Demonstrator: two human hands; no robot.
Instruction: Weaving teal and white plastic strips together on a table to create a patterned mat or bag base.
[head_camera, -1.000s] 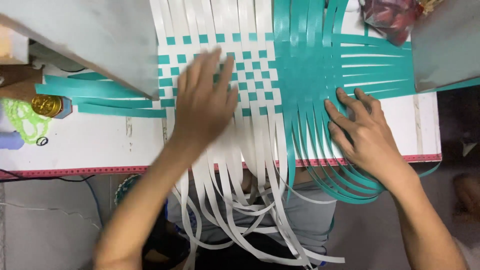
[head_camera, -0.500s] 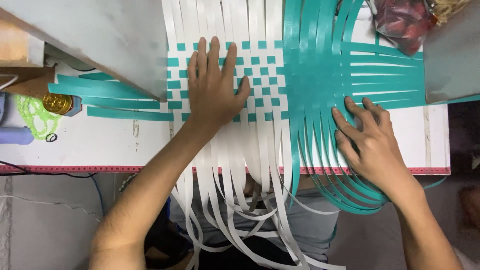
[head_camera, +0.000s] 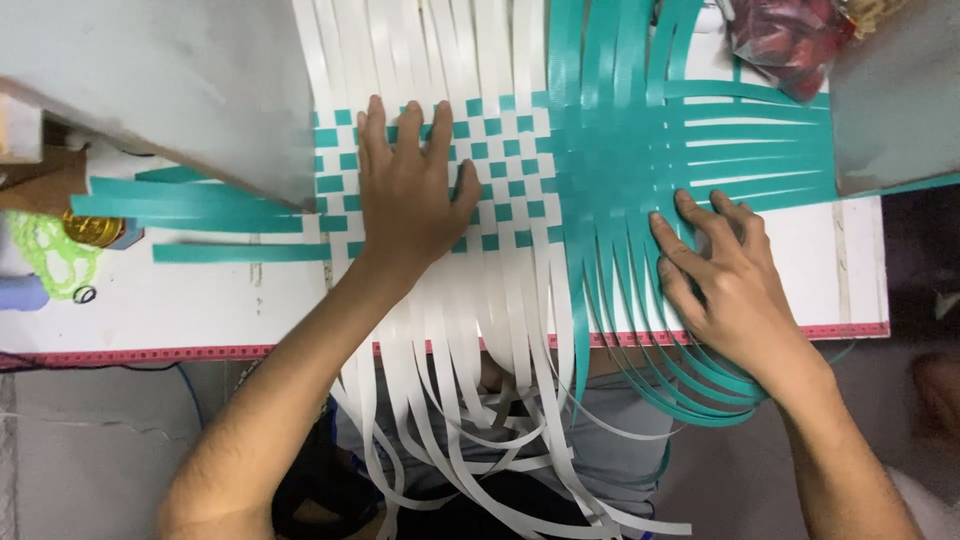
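My right hand (head_camera: 725, 280) lies open, palm down, gripping nothing, fingertips pressing the flat teal plastic strips (head_camera: 620, 290) at the woven mat's near right edge. Those strips run lengthwise toward me, off the white table (head_camera: 180, 300). My left hand (head_camera: 410, 195) lies flat, fingers spread, on the white-and-teal checkered weave (head_camera: 510, 170), farther left.

White counter (head_camera: 180, 300) carrying everything, red measuring strip (head_camera: 150, 353) running along the counter's near edge, gold-capped jar (head_camera: 95, 229) and green netting (head_camera: 45, 258) sitting at the counter's left end, clear bag of red pieces (head_camera: 785, 40) lying at the counter's far right corner.
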